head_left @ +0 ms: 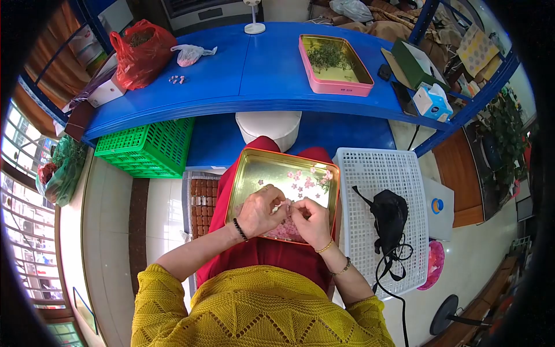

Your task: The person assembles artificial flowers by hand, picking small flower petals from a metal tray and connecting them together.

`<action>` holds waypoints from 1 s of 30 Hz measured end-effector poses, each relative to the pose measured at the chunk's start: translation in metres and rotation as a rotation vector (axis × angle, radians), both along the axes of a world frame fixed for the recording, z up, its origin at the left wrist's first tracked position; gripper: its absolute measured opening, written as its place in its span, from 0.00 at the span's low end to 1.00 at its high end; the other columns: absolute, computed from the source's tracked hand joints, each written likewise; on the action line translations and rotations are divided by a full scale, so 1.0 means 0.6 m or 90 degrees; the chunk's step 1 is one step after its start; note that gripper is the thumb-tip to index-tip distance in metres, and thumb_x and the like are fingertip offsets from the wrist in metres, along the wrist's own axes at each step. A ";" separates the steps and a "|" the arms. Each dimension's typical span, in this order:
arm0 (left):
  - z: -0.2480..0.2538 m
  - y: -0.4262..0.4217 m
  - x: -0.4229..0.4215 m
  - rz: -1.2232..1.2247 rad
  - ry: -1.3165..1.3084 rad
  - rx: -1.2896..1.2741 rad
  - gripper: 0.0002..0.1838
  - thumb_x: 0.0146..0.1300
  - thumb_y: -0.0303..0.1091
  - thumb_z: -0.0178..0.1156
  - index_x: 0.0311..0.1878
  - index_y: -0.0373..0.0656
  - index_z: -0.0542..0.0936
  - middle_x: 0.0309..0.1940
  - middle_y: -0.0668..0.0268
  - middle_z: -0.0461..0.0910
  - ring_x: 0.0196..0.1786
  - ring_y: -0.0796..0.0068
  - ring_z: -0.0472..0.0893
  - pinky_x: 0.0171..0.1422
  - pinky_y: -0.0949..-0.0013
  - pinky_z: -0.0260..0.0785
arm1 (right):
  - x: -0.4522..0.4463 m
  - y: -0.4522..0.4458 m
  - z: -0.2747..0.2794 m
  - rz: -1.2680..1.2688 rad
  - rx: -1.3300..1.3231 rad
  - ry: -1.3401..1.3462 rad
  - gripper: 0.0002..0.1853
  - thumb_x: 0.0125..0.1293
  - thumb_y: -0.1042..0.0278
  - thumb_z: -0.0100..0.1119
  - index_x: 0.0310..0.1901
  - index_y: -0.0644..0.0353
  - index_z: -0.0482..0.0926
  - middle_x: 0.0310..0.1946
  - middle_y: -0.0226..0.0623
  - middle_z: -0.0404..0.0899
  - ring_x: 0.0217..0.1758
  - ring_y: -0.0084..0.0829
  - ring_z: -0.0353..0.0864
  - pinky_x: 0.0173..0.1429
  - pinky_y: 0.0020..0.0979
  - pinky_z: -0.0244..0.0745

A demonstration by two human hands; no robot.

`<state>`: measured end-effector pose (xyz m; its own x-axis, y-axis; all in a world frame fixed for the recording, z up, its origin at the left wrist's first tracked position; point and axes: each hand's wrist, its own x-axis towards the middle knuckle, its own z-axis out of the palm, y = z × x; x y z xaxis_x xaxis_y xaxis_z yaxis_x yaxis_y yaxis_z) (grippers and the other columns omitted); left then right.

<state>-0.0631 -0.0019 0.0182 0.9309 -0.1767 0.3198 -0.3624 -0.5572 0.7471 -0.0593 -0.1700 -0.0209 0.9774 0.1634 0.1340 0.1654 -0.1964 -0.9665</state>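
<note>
A gold-coloured tin tray (pixel 266 168) with a red-orange rim rests on my lap. Small pink flowers (pixel 299 175) lie scattered at its upper right, and a denser pile of pink pieces (pixel 286 231) is at its near side. Over the tray, my left hand (pixel 261 213) has its fingers pinched together. Close beside it, my right hand (pixel 311 221) is pinched too, the fingertips of both almost meeting. Something small and pinkish shows between them, too small to name. A green sprig (pixel 325 184) lies near the tray's right wall.
Ahead stands a blue table (pixel 225 75) with a pink tin (pixel 341 88) of green stems, a red bag (pixel 141 58) and a tissue box (pixel 432 104). A white crate (pixel 361 231) holding a black bag (pixel 389 217) is at right; a green crate (pixel 144 147) is at left.
</note>
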 end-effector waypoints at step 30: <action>-0.018 -0.008 0.000 -0.038 0.033 -0.029 0.06 0.51 0.25 0.63 0.33 0.36 0.78 0.25 0.60 0.79 0.24 0.73 0.78 0.28 0.70 0.70 | 0.002 -0.003 -0.018 0.032 0.015 -0.051 0.03 0.59 0.84 0.58 0.31 0.66 0.75 0.29 0.31 0.80 0.30 0.15 0.77 0.34 0.20 0.75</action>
<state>-0.0631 -0.0067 0.0077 0.9349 -0.2179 0.2802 -0.3535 -0.5005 0.7903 -0.0578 -0.1720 -0.0320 0.9539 0.2084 0.2158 0.2514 -0.1626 -0.9541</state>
